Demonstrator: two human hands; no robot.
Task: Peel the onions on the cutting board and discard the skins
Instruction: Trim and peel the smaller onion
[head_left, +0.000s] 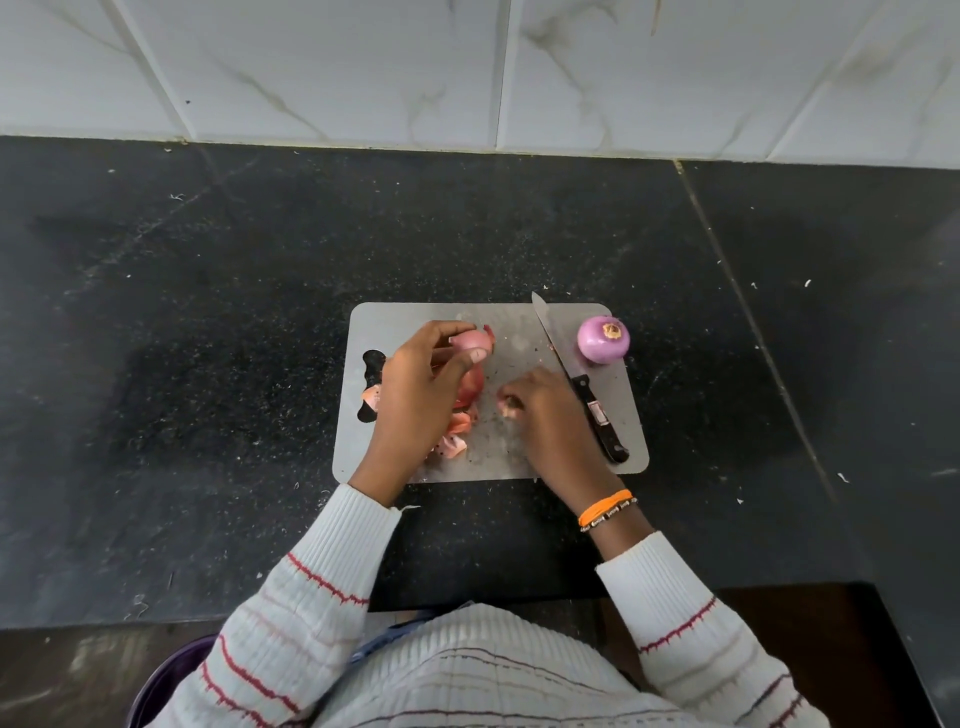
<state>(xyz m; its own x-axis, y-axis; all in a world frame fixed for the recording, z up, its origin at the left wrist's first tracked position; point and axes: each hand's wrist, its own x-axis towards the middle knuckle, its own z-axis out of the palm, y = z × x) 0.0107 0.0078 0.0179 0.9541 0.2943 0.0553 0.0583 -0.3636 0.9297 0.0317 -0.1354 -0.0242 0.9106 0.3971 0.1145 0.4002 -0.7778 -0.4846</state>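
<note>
A grey cutting board (415, 317) lies on the black counter. My left hand (421, 387) grips a pinkish onion (470, 340) above the board's left half, thumb on its side. Loose reddish skins (457, 431) lie under and below that hand. My right hand (550, 415) rests low on the board's middle with curled fingers pinching a small pale scrap of skin (508, 408). A peeled purple onion (602, 340) sits at the board's far right corner.
A black-handled knife (576, 379) lies diagonally on the board's right side, tip pointing away, just right of my right hand. A purple container's rim (171, 670) shows at the bottom left below the counter edge. White tiled wall (467, 73) stands behind the counter.
</note>
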